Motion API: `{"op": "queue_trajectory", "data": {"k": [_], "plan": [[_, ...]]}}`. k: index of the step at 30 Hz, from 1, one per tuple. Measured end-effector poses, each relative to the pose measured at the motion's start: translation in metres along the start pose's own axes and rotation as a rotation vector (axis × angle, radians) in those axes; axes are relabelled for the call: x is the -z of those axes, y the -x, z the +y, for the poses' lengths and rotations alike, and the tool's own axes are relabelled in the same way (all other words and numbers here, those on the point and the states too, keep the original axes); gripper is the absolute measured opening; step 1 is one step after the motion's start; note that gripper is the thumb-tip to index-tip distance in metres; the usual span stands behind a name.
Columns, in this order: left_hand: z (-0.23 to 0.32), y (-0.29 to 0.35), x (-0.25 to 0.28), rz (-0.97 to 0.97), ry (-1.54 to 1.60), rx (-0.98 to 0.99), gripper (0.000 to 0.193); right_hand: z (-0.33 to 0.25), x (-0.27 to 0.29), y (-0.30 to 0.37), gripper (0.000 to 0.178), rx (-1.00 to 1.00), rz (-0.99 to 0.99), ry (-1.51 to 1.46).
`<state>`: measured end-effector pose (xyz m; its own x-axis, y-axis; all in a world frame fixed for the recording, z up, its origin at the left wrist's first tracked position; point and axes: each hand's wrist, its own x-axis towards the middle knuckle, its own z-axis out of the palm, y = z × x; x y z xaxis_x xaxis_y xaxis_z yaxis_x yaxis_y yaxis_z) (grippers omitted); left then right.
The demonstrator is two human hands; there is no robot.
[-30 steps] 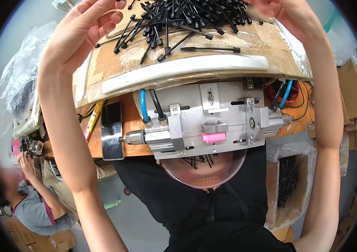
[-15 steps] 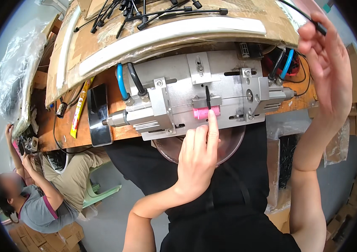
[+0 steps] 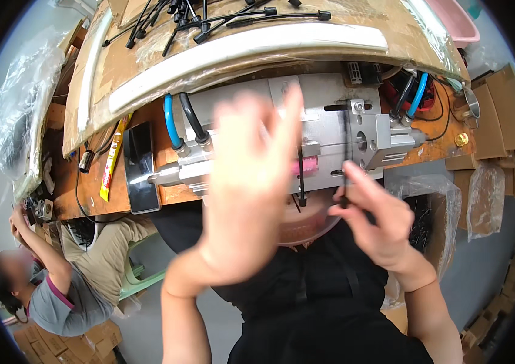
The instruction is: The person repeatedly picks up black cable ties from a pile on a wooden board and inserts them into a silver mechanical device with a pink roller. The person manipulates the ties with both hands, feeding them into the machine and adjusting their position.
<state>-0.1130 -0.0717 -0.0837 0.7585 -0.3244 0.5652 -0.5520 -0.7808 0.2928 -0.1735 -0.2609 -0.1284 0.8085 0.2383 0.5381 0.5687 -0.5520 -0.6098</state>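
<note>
honestly, main risk looks like the black rod point(image 3: 301, 182) lying across the pink block point(image 3: 311, 165): its capped end overhangs the metal plate point(image 3: 327, 91), so a bump from the left grip point(image 3: 242, 176), near it, could skew it or drop it toward the bowl point(image 3: 318, 232). second rod point(image 3: 347, 130) is long, could clip the right cylinder point(image 3: 383, 131) if swung sideways. right grip point(image 3: 384, 219): thumb and fingers together on the second rod's lower end. left grip: motion-blurred, index extended; can't tell how far open or what it holds.
</note>
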Motion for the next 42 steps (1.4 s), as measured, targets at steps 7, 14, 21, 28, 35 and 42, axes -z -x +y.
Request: {"op": "queue_trajectory", "data": {"k": [7,14,21,28,35,42], "plan": [[-0.072,-0.129,0.012,-0.255,-0.002,-0.172,0.014,0.012,-0.048,0.01,0.062,0.078,-0.06,0.062],[-0.094,-0.11,0.032,-0.17,0.012,-0.196,0.014,0.009,-0.044,0.007,0.064,0.025,-0.126,0.086],[-0.088,-0.07,0.029,-0.018,0.063,-0.099,0.021,-0.004,-0.005,-0.104,0.02,0.26,0.113,0.266],[-0.021,0.009,0.036,0.096,0.144,0.073,0.025,0.023,0.006,-0.204,0.019,0.069,0.094,0.627],[0.027,0.09,-0.018,-0.101,0.059,0.041,0.063,-0.008,0.048,-0.193,0.014,-0.12,0.052,0.27],[0.027,0.083,-0.038,-0.233,-0.048,0.048,0.071,0.039,0.094,-0.142,0.027,-0.223,0.211,-0.327]]}}
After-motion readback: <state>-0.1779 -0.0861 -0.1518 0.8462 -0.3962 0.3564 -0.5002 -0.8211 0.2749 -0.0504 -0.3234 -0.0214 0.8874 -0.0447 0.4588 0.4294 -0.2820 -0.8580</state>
